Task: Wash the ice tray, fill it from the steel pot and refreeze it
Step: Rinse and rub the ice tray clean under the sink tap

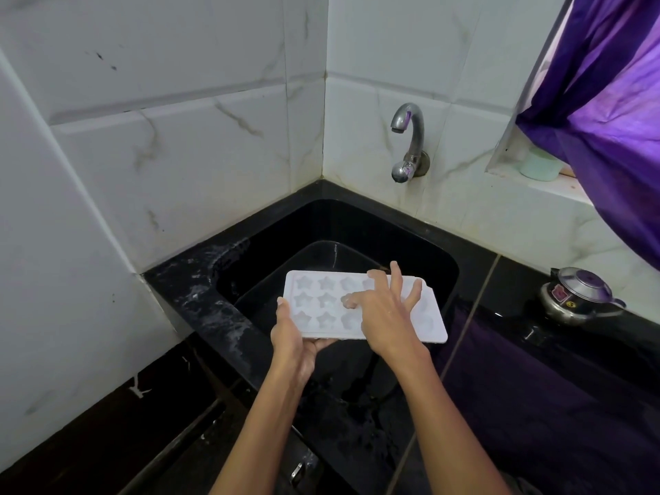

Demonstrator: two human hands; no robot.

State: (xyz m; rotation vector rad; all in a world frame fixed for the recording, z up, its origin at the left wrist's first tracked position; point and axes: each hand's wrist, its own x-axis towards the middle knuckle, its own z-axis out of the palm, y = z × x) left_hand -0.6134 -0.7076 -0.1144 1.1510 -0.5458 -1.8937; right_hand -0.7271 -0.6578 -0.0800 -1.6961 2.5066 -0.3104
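holding the ice tray [321, 309] level over the black sink [421, 251], near the centre of the view: the left hand [291, 339] grips the tray's 7 o'clock corner, thumb on the upper rim and fingers curled beneath. the right hand [387, 316] lies on the tray's top face with fingers spread and straight, one fingertip pressing into a star-shaped cavity in the middle row; it clasps nothing. the tray is white, with three rows of star cavities facing up; whether they hold water cannot be told. at 12 o'clock from the tray, a chrome tap [407, 137] projects from the white tiled wall [178, 155], no water falling from its spout. at 3 o'clock, well apart from the tray, a steel pot [578, 298] with a lid stands on the black countertop [535, 387]. a purple curtain [607, 119] hangs at 2 o'clock, partly covering a window ledge that bears a pale green container [537, 166].
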